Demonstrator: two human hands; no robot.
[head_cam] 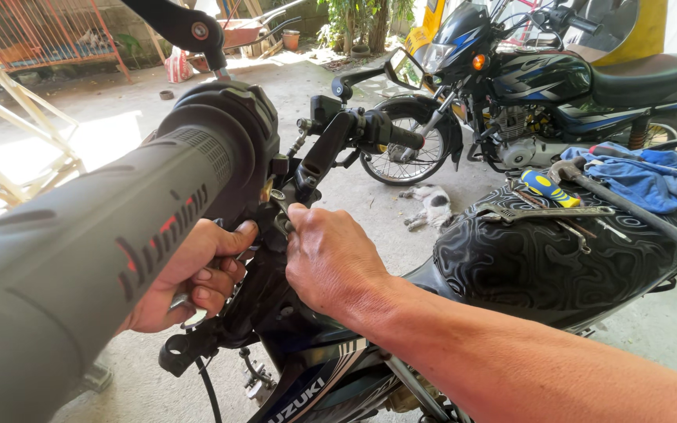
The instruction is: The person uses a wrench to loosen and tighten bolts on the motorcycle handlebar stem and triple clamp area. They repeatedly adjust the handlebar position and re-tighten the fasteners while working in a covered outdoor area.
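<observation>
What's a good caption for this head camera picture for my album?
Two hands, left and right, work at a motorcycle's handlebar, tools lying on its seat.

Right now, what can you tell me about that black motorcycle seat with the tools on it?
The seat is black, glossy-looking, with a swirling embossed pattern. It lies to the right of the person's right hand. On its top rest several metal wrenches, a screwdriver with a blue and yellow handle, a hammer with a long dark handle, and a crumpled blue cloth at its far end.

Outdoor repair yard, motorcycles (pixel 542 86), tools (pixel 558 211) on seat
</observation>
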